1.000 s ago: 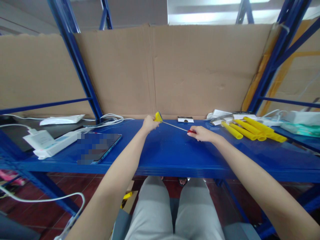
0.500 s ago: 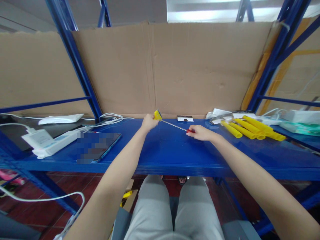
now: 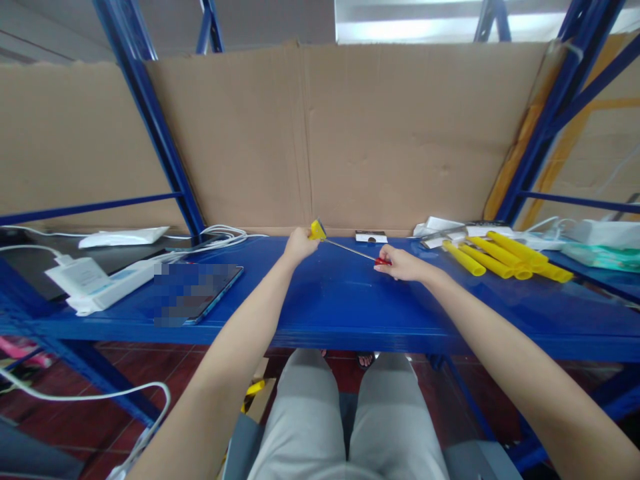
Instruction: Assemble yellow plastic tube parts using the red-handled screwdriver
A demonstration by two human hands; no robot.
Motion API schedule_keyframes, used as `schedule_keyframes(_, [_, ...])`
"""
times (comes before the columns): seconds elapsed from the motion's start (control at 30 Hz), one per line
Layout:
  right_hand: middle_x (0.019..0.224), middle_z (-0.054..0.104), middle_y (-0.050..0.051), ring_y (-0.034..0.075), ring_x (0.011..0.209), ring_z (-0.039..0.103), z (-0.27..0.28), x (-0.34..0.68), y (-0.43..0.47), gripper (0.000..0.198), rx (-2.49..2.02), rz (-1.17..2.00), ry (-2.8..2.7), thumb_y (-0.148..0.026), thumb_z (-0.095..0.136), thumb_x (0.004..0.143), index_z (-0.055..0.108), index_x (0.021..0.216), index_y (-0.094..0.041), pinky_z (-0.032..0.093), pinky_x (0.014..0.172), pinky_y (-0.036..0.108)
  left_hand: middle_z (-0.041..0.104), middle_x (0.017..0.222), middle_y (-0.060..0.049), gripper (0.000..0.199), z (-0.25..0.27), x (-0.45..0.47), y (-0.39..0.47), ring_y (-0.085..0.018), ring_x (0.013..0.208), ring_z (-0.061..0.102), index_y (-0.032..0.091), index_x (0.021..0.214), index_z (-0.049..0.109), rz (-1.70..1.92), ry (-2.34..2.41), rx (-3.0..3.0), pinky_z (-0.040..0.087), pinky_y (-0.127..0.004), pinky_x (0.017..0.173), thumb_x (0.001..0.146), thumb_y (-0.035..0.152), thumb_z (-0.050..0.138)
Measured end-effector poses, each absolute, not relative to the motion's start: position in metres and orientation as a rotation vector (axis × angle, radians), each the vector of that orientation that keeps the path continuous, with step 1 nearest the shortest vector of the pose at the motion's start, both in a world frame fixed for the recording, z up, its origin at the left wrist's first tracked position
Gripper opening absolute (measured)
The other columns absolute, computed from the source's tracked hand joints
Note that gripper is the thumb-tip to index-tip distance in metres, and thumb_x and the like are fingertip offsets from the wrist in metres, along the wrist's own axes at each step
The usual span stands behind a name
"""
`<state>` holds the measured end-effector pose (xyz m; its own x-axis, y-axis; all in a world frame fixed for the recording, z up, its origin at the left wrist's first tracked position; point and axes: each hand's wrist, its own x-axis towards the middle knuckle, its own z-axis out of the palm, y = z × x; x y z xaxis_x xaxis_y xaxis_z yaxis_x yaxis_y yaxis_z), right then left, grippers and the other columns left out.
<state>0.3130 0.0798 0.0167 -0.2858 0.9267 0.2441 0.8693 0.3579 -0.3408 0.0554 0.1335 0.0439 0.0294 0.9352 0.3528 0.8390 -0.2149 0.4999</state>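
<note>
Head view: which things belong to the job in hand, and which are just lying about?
In hand:
- yellow piece, in the left hand
- red-handled tool, in the right hand

Lying about:
- yellow tubes, untouched
- power strip
- flat device
- small box

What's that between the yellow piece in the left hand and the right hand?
In the head view, the thin metal shaft of what looks like a screwdriver runs from the right hand toward the yellow piece.
</note>
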Motion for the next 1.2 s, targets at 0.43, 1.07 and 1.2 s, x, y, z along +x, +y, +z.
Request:
schedule_keyframes(0.43, [0.078,0.066,0.006,0.018,0.070,0.060,0.0167,0.3115,0.0802,0.014,-1.606,0.159,-2.259,-0.030,0.056,0.082,0.054,0.088,-0.017,0.042,0.063,0.026,0.070,0.077,-0.010,0.019,0.0432,0.0557,0.1335,-0.018,0.073,0.066,0.007,0.088,0.070,0.857,1.875,2.091,0.047,-0.021,0.061,0.077,0.018,0.058])
schedule_keyframes(1.07, [0.085,0.068,0.008,0.018,0.073,0.062,0.0155,0.3112,0.0820,0.016,-1.564,0.164,-2.298,-0.028,0.055,0.082,0.057,0.093,-0.016,0.043,0.067,0.026,0.069,0.076,-0.012,0.020,0.0451,0.0593,0.1281,-0.020,0.073,0.067,0.005,0.086,0.069,0.825,1.922,2.078,0.045,-0.022,0.056,0.079,0.020,0.058])
schedule_keyframes(1.2, [0.083,0.068,0.010,0.020,0.074,0.062,0.0193,0.3101,0.0799,0.019,-1.577,0.133,-2.389,-0.032,0.050,0.086,0.060,0.086,-0.016,0.042,0.066,0.027,0.068,0.074,-0.013,0.021,0.0456,0.0590,0.1275,-0.020,0.073,0.066,0.004,0.085,0.069,0.831,1.903,2.076,0.047,-0.024,0.058,0.079,0.021,0.058])
